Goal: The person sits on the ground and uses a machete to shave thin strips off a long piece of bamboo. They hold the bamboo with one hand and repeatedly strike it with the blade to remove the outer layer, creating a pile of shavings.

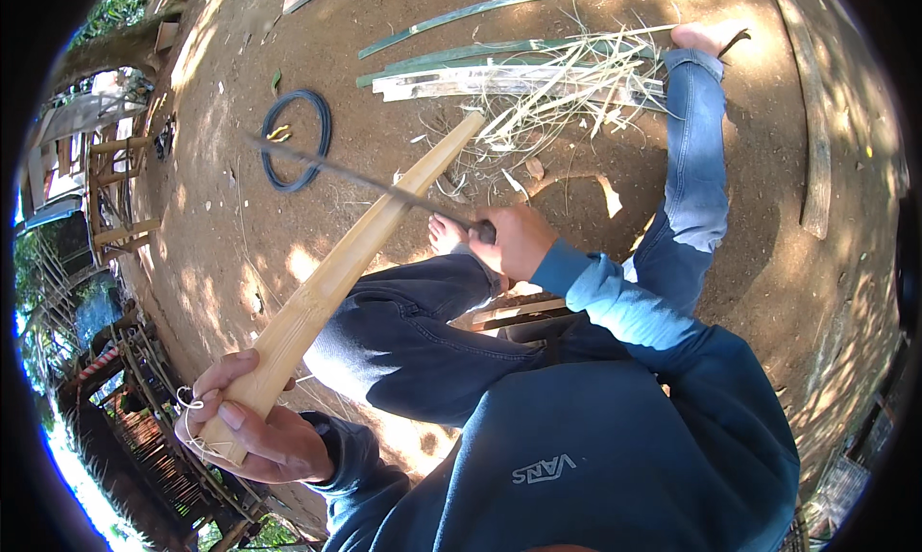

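Pale yellow, the long strip [331,281] ended just beside the shavings heap [567,96], the left hand [277,441] clasping its near end, the right hand [523,243] gripping a knife [336,171] laid across, best kept shallow and steady.

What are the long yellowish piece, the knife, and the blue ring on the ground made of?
Long yellowish piece: probably bamboo or wood, smooth and bare, with lines running along it.
Knife: the blade looks like dull metal, being thin, straight and dark gray, though blurred.
Blue ring: maybe plastic hose or cable, since it's coiled in smooth loops.
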The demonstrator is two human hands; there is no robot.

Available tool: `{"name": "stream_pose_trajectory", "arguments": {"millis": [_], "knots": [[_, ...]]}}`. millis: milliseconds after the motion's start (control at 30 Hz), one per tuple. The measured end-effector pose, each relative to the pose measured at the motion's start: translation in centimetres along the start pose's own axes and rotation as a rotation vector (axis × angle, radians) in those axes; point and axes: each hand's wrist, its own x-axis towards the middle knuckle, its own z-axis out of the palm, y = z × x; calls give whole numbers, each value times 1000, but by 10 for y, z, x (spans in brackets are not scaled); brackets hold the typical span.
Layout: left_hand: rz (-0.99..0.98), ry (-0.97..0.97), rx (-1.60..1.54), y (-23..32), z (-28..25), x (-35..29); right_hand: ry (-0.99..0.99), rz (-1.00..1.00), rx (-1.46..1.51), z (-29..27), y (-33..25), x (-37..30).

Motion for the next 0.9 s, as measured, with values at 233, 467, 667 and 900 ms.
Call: {"name": "stream_pose_trajectory", "arguments": {"millis": [233, 467, 667, 900], "knots": [[13, 23, -38, -3, -2, -2, 167, -283, 21, 6, -17, -18], [31, -6, -27, -6, -4, -3, 38, -22, 55, -5, 2, -7], [21, -30, -37, -1, -1, 1, 172, -165, -20, 1, 13, -2], [18, 57, -14, -5, -1, -1, 84, -152, -72, 1, -1, -14]]}}
